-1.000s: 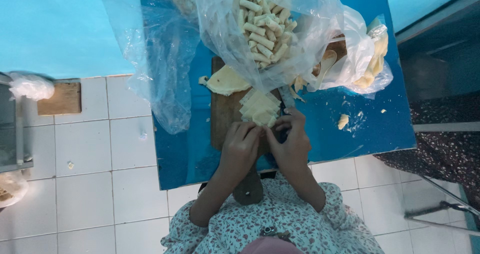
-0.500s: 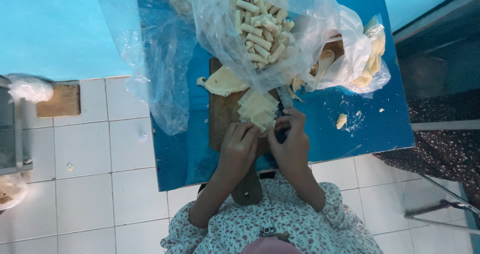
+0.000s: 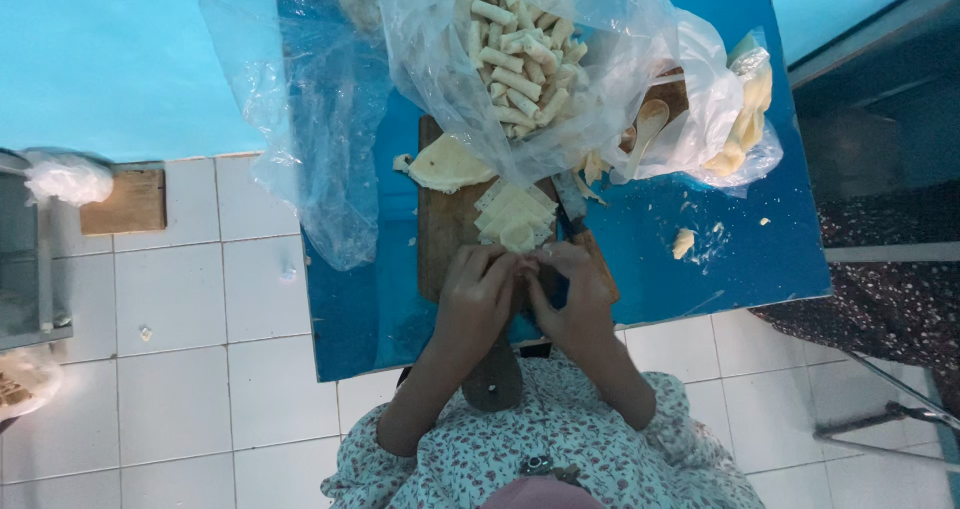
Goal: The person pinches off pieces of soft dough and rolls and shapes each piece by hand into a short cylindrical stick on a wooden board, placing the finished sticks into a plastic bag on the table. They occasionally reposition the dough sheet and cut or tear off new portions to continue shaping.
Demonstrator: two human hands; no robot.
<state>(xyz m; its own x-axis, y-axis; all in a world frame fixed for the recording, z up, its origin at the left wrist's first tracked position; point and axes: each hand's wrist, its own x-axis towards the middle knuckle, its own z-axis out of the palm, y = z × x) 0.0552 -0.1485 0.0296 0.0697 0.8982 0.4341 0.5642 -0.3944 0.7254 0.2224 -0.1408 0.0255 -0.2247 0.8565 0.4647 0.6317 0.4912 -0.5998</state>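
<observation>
My left hand [image 3: 478, 294] and my right hand [image 3: 572, 291] meet fingertip to fingertip over the near end of a wooden cutting board [image 3: 440, 234]. Their fingers are closed together on a small pale pastry piece, which they mostly hide. Just beyond the fingertips lies a stack of pale square wrappers [image 3: 515, 214]. A knife [image 3: 578, 214] rests on the board beside my right hand. A rounded pale sheet [image 3: 445, 164] lies at the board's far end.
The board sits on a blue table [image 3: 720, 239]. A clear bag of several finished rolls [image 3: 520, 59] stands at the back, with a wooden spoon [image 3: 647, 127] and a bag of pale dough [image 3: 748, 104] to its right. A limp clear bag [image 3: 320, 129] hangs over the left edge. White tiled floor [image 3: 170, 309] lies below.
Both hands stay at the same spot on the board. The fingers have shifted slightly around the small piece.
</observation>
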